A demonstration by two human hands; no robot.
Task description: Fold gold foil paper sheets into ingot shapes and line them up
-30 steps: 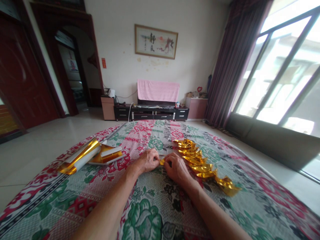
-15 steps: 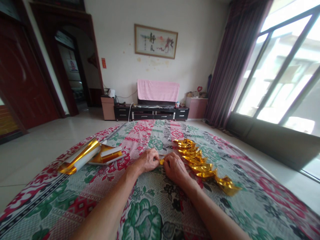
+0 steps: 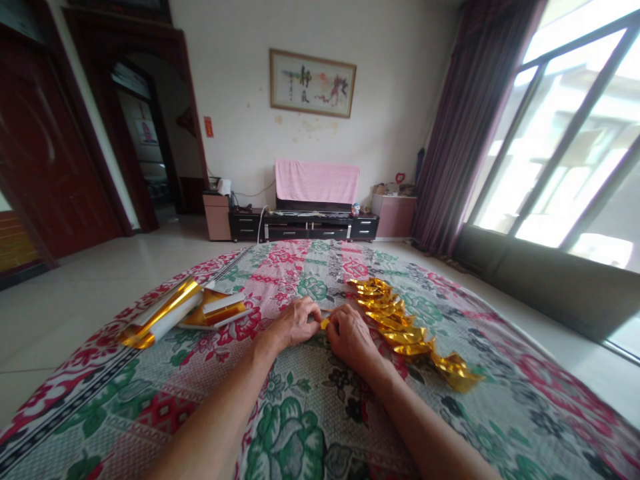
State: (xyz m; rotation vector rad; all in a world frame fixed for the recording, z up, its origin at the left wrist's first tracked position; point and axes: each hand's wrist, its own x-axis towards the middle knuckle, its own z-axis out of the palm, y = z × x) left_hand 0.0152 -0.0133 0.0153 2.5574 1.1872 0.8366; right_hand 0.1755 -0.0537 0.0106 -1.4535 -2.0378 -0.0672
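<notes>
Between my two hands lies a small piece of gold paper [image 3: 325, 323], mostly covered by my fingers. My left hand [image 3: 299, 321] has its fingers closed on the left side of this piece. On its right side, my right hand [image 3: 349, 333] is curled with the fingers pinched on it. Just right of my right hand runs a row of several folded gold paper pieces [image 3: 410, 335]. Rolled gold and white sheets [image 3: 167, 317] rest on the cloth at the left, beside a smaller gold sheet with white edges [image 3: 220, 308].
A flowered cloth [image 3: 285, 433] covers the wide surface under my hands. Beyond its far edge stand a low black cabinet [image 3: 305, 227] and a screen draped with a pink cloth [image 3: 317, 180]. A purple curtain [image 3: 450, 133] and a window are at the right.
</notes>
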